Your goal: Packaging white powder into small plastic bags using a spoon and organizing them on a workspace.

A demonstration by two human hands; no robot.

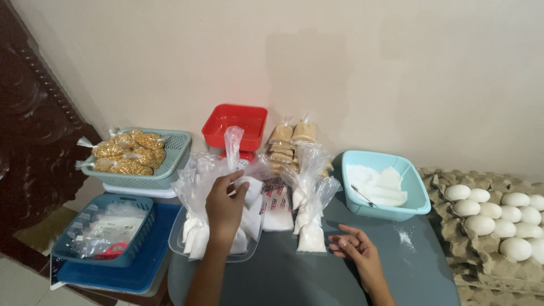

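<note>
From the head camera, you are looking down at a grey tabletop point(294, 272) crowded with packing goods. Your left hand point(225, 205) is gripping a small clear plastic bag of white powder point(232, 148) by its twisted neck, fingers curled around it, above a clear shallow tray point(177, 243) that is holding more filled bags of the same kind. That bag is looking soft and light, with slippery film and a loose, shifting fill, so the gathered neck above the powder is the sensible place to hold it; squeezing the belly would likely deform it or risk a split. Your right hand point(354, 245) is resting on the tabletop, loosely half open, fingers relaxed, holding nothing, just beside another filled clear bag point(311, 235) standing upright.

A light blue plastic basin point(416, 195) of white powder with a spoon in it is sitting to the right, and a cardboard tray of white eggs point(498, 218) is lying beyond it. A red scale pan point(235, 124) is standing at the back, and a teal basket of yellow-grain packets point(175, 153) is sitting to the left.
</note>
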